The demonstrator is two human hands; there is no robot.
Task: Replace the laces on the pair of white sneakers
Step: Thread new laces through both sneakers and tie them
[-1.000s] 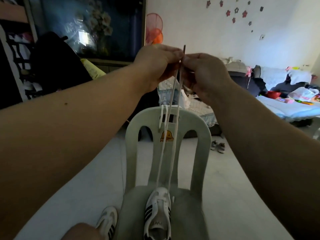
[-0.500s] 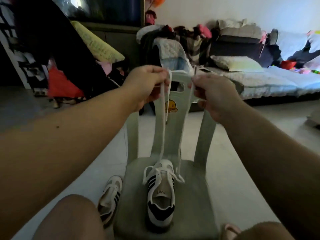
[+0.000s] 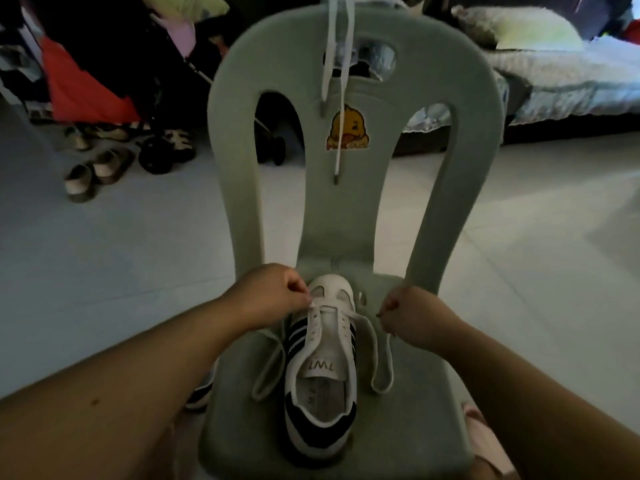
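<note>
A white sneaker point(image 3: 320, 368) with dark stripes lies on the seat of a grey-green plastic chair point(image 3: 242, 427), toe pointing away from me. A white lace point(image 3: 375, 355) runs through its lowest eyelets and loops out on both sides. My left hand point(image 3: 273, 296) pinches the lace at the shoe's left front eyelet. My right hand point(image 3: 412, 318) grips the other lace end to the right of the toe. A second white lace point(image 3: 337, 84) hangs over the chair's backrest. The other sneaker point(image 3: 199, 396) peeks out on the floor, mostly hidden by my left forearm.
A duck sticker point(image 3: 347, 131) marks the chair back. Sandals point(image 3: 98, 169) and a pushchair wheel point(image 3: 162, 155) sit on the tiled floor at the left. A bed with a pillow point(image 3: 519, 27) stands at the back right. My knees are at the bottom edge.
Both hands came down from chest height to the shoe's toe, letting the lace go slack into loops. My view tilted down towards the seat.
</note>
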